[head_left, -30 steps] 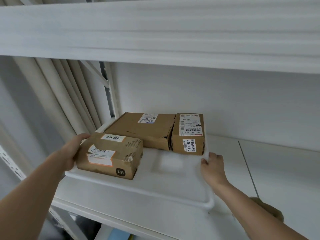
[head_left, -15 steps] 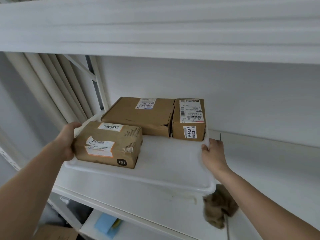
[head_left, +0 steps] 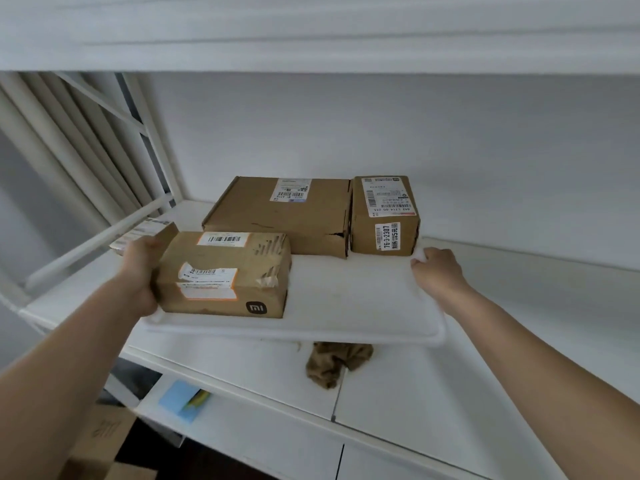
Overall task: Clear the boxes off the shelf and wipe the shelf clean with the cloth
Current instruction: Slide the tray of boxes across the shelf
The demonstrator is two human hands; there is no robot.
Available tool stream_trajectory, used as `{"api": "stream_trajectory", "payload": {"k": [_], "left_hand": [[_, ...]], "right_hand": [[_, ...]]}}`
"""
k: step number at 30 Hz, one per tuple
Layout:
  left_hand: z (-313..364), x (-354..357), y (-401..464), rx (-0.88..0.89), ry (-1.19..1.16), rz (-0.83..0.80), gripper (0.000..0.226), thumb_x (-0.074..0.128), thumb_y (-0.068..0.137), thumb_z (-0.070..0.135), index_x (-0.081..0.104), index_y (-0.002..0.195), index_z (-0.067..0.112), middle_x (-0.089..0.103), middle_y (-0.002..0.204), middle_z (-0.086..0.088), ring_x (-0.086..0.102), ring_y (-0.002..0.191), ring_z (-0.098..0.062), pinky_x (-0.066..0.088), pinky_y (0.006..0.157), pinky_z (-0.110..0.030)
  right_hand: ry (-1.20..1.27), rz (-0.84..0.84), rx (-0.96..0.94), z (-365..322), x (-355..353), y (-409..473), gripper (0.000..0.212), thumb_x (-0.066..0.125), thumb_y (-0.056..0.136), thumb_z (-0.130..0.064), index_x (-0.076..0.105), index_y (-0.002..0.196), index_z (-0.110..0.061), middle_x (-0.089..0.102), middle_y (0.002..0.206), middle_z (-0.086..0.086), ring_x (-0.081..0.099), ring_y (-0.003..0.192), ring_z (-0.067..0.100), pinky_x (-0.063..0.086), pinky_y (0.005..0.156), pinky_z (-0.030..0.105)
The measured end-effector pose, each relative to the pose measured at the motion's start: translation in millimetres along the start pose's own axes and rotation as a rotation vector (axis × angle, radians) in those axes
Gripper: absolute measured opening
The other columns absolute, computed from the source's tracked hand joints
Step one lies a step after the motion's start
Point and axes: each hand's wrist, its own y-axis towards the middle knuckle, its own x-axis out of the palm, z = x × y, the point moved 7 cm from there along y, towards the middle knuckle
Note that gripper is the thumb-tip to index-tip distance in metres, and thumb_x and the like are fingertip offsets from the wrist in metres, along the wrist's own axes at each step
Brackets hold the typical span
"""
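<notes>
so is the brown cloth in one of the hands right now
No, the brown cloth lies crumpled on the shelf while both hands hold the white tray.

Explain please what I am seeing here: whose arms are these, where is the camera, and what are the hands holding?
There is no machine here. The picture comes from one wide-angle camera worn on a person's head, looking forward and down, so the two bare arms are that person's own. The left hand and the right hand each grip one side of a white tray, held above a white shelf. Three cardboard boxes ride on the tray: a box with the "mi" logo in front, beside the left hand, a flat wide box behind, and a small box at the right. A brown cloth lies crumpled on the shelf, partly under the tray's front edge.
</notes>
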Motion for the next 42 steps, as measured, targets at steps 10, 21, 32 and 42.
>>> {"api": "stream_trajectory", "payload": {"k": [10, 21, 32, 42], "left_hand": [[-33, 66, -57, -0.07, -0.005, -0.111, 0.023, 0.046, 0.078, 0.032, 0.064, 0.088, 0.023, 0.072, 0.082, -0.002, 0.065, 0.077, -0.026, 0.053, 0.073, -0.038], [-80, 149, -121, -0.116, 0.034, -0.25, 0.014, 0.046, 0.078, 0.029, 0.05, 0.068, 0.021, 0.065, 0.062, 0.002, 0.061, 0.061, -0.023, 0.049, 0.066, -0.031], [-140, 243, -194, -0.168, 0.104, -0.194, 0.034, 0.047, 0.076, 0.036, 0.056, 0.089, 0.007, 0.064, 0.084, -0.013, 0.06, 0.071, -0.033, 0.05, 0.071, -0.036], [-199, 342, -242, -0.231, 0.095, -0.253, 0.032, 0.043, 0.083, 0.035, 0.055, 0.077, 0.005, 0.061, 0.066, -0.013, 0.056, 0.064, -0.032, 0.045, 0.059, -0.034]], "right_hand": [[0.106, 0.123, 0.248, 97, -74, -25, 0.04, 0.043, 0.092, -0.011, 0.058, 0.129, -0.004, 0.058, 0.132, 0.014, 0.054, 0.118, 0.034, 0.043, 0.095, 0.032], [0.165, 0.269, 0.385, 206, -144, -45, 0.043, 0.044, 0.093, -0.012, 0.057, 0.134, -0.007, 0.054, 0.139, 0.012, 0.05, 0.126, 0.033, 0.039, 0.103, 0.034], [0.049, 0.16, 0.379, 326, -210, -6, 0.048, 0.048, 0.096, -0.016, 0.045, 0.144, -0.017, 0.041, 0.151, 0.005, 0.041, 0.134, 0.028, 0.03, 0.114, 0.036], [-0.098, 0.084, 0.497, 445, -258, 17, 0.049, 0.046, 0.097, -0.021, 0.042, 0.145, -0.018, 0.041, 0.15, 0.005, 0.04, 0.135, 0.028, 0.029, 0.114, 0.034]]}}
